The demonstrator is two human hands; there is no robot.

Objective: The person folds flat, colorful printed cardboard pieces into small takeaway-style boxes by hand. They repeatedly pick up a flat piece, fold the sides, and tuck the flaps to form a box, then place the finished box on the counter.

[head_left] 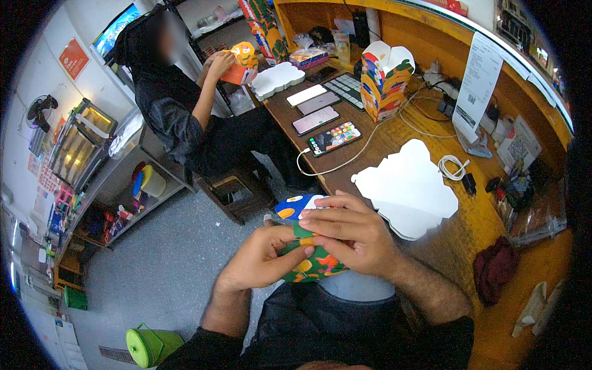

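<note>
Over my lap, both hands hold a colourful patterned paper food box (320, 269), partly folded, with green, blue, orange and white printing. My left hand (262, 256) grips its near left side, thumb and fingers pressed on the card. From the right, my right hand (357, 237) lies across the top, its fingers bent over a flap. Much of the box is hidden beneath my fingers. Just beyond my right hand, a stack of flat box blanks (404, 191) lies white side up on the wooden table (431, 259).
A formed patterned box (379, 92) stands at the back beside a keyboard (345, 91). Several phones (335, 138) and a white cable (364, 161) lie nearby. At the far left, a seated person (163, 117) holds an orange box (237, 73) near more blanks (277, 81). A green bucket (148, 345) stands on the floor.
</note>
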